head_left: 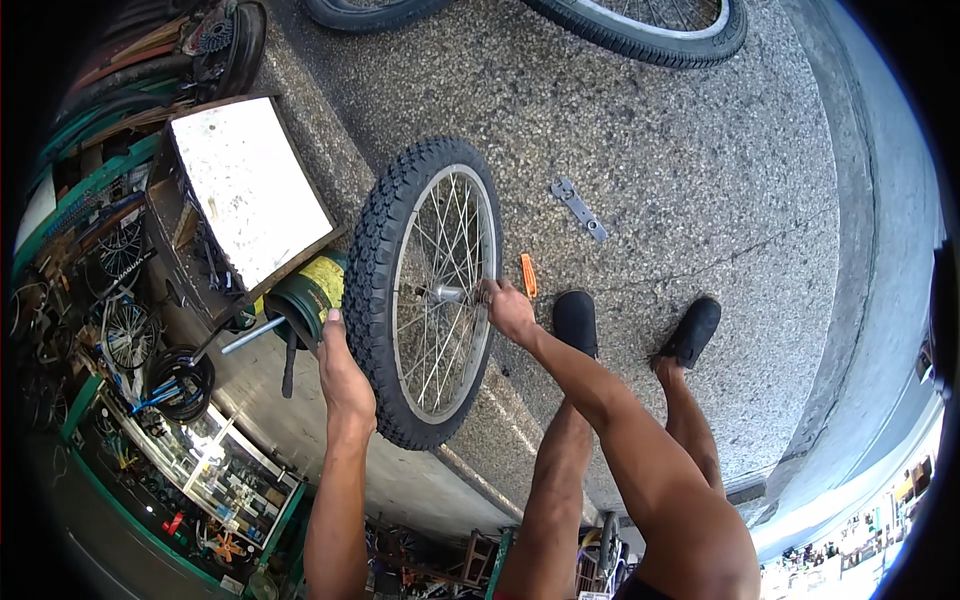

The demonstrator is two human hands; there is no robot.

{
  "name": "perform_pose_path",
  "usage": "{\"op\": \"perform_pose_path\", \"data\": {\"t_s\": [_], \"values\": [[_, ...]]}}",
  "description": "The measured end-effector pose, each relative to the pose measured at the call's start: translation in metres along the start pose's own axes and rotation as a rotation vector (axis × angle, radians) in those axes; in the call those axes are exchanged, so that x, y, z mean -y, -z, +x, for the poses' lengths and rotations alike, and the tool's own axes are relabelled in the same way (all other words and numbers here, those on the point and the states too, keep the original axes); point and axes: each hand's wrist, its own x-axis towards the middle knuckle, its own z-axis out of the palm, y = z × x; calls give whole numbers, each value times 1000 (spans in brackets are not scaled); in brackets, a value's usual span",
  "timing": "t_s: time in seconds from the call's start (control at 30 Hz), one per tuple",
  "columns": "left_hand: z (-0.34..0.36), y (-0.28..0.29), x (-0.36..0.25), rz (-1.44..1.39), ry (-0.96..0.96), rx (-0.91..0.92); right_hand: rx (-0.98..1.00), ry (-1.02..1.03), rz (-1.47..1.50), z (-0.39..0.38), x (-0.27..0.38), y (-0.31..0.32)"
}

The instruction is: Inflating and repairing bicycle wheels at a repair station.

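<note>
A bicycle wheel (492, 225) with a knobby black tyre (372, 270) stands upright in front of me. Its wire spokes run to a silver hub (447, 293). My right hand (512, 312) reaches in from the right, its fingers closed around the end of the axle beside the hub; the fingertips are partly hidden. At the tyre's left side is my left hand (347, 385), open, with its fingers stretched upward. Whether it touches the tread I cannot tell. On the ground to the right lie an orange tyre lever (528, 275) and a grey flat wrench (579, 208).
To the left, a box with a white top (250, 190) sits beside a green and yellow bucket (310, 292) holding tools. More wheels (690, 50) lie at the far edge. My shoes (575, 322) are right of the wheel. A glass display case (215, 470) stands at lower left.
</note>
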Motion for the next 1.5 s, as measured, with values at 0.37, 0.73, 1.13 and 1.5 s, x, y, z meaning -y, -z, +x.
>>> {"op": "perform_pose_path", "data": {"t_s": [0.37, 0.73, 1.13, 1.5], "values": [[-4, -6, -1, -1, -4, 5, -362, -126, 387, -27, 16, -40], [2, -2, -6, 15, 43, -78, -311, -109, 387, -15, 14, -41], [3, 3, -6, 73, 36, -71, -353, -140, 467, -20, 20, -48], [3, 0, -7, 49, 18, -59, -376, -307, 513, -14, 26, -34]]}}
